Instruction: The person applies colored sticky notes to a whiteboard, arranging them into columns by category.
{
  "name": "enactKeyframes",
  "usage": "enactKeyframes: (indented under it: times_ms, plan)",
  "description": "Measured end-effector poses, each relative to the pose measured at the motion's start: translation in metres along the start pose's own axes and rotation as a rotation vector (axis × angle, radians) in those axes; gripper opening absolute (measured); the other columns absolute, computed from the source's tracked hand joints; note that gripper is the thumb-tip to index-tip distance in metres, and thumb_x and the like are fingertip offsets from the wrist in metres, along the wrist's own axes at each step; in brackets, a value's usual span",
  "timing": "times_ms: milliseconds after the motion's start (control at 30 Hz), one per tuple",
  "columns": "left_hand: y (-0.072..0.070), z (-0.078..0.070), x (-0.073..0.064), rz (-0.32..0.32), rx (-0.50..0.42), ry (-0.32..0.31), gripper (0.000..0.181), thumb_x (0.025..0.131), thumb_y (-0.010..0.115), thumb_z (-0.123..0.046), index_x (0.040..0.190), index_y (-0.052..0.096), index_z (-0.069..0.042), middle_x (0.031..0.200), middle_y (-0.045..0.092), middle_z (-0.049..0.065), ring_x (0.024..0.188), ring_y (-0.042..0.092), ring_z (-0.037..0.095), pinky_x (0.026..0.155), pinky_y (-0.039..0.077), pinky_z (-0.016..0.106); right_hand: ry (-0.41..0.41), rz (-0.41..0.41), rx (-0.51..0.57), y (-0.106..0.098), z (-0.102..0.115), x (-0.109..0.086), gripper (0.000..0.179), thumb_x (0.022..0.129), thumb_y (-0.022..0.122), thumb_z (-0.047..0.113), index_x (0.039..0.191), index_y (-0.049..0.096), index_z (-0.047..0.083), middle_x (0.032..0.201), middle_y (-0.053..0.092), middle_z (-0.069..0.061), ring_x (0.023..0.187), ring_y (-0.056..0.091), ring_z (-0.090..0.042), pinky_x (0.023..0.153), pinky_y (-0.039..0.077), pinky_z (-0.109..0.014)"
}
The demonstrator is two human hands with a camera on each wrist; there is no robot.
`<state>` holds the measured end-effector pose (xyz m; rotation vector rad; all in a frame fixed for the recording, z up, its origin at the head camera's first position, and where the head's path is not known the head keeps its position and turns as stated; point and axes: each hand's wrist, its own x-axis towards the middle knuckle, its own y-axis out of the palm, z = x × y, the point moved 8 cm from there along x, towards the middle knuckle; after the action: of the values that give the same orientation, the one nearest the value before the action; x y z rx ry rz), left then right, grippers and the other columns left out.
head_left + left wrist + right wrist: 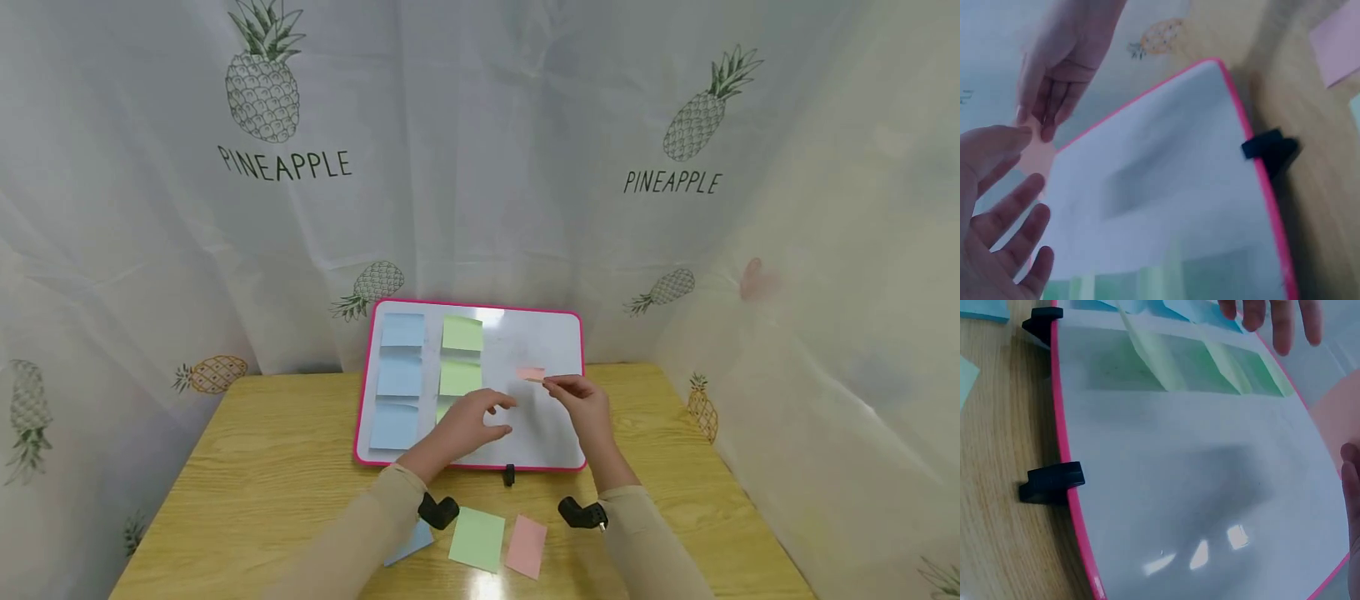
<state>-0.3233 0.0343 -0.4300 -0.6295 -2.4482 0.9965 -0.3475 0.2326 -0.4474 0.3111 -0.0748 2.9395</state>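
Note:
My right hand [588, 408] pinches a pink sticky note [530, 374] by its edge in front of the whiteboard's right part. In the right wrist view this pink note [1339, 419] hangs at the right edge, with the fingers partly out of frame. My left hand [472, 421], fingers apart and loosely bent, holds nothing and hovers before the board's middle. The left wrist view has its fingers [1029, 225] close to the pink note [1036, 153]. The pink-rimmed whiteboard [540, 437] bears a column of blue notes [400, 375] and one of green notes [462, 333], the lowest green partly hidden.
On the wooden table [277, 467] near me lie a green note pad [477, 540], a pink pad [527, 547] and a blue pad [412, 546], partly behind my left sleeve. Black feet [1054, 482] grip the board's lower edge. A pineapple-print curtain [487, 167] hangs behind.

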Motion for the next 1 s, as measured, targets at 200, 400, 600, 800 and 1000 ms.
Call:
enactKeyframes:
  times_ms: [200, 400, 600, 800, 1000]
  plan:
    - [-0.033, 0.010, 0.026, -0.125, 0.160, 0.024, 0.035, 0.090, 0.071, -0.019, 0.124, 0.065, -0.014, 0.123, 0.062, 0.002, 0.113, 0.055, 0.026, 0.094, 0.046, 0.042, -0.017, -0.001, 0.024, 0.009, 0.002, 0.022, 0.031, 0.079, 0.082, 0.023, 0.100, 0.074, 0.001, 0.102, 0.072, -0.008, 0.095, 0.067, -0.021, 0.085, 0.053, -0.029]
    - [-0.060, 0.027, 0.051, -0.177, 0.251, 0.031, 0.034, 0.091, 0.070, -0.019, 0.124, 0.065, -0.012, 0.132, 0.056, 0.005, 0.124, 0.048, 0.028, 0.103, 0.038, 0.044, 0.011, -0.007, 0.021, 0.018, -0.001, 0.043, 0.028, 0.079, 0.083, 0.018, 0.101, 0.074, 0.004, 0.104, 0.070, -0.007, 0.095, 0.065, -0.020, 0.083, 0.053, -0.026]
    - [-0.066, 0.052, 0.073, -0.131, 0.250, -0.020, 0.037, 0.094, 0.064, -0.023, 0.130, 0.062, -0.012, 0.146, 0.046, 0.007, 0.134, 0.039, 0.030, 0.110, 0.030, 0.044, 0.023, 0.001, 0.025, 0.028, -0.004, 0.059, 0.028, 0.078, 0.083, 0.013, 0.103, 0.074, 0.007, 0.110, 0.069, -0.007, 0.101, 0.063, -0.022, 0.084, 0.053, -0.026]
    - [-0.067, 0.072, 0.085, -0.133, 0.224, -0.107, 0.044, 0.094, 0.064, -0.024, 0.137, 0.056, -0.013, 0.150, 0.041, 0.005, 0.136, 0.036, 0.030, 0.109, 0.031, 0.045, 0.077, -0.018, 0.022, 0.034, -0.007, 0.068, 0.026, 0.080, 0.081, 0.010, 0.105, 0.074, 0.008, 0.112, 0.068, -0.006, 0.105, 0.063, -0.022, 0.085, 0.052, -0.025]
    - [-0.068, 0.080, 0.092, -0.138, 0.246, -0.127, 0.047, 0.094, 0.065, -0.025, 0.138, 0.055, -0.013, 0.153, 0.036, 0.007, 0.135, 0.034, 0.031, 0.107, 0.033, 0.048, 0.081, -0.020, 0.047, 0.037, -0.011, 0.077, 0.027, 0.079, 0.080, 0.004, 0.105, 0.073, 0.004, 0.111, 0.068, -0.008, 0.104, 0.063, -0.021, 0.085, 0.052, -0.025]
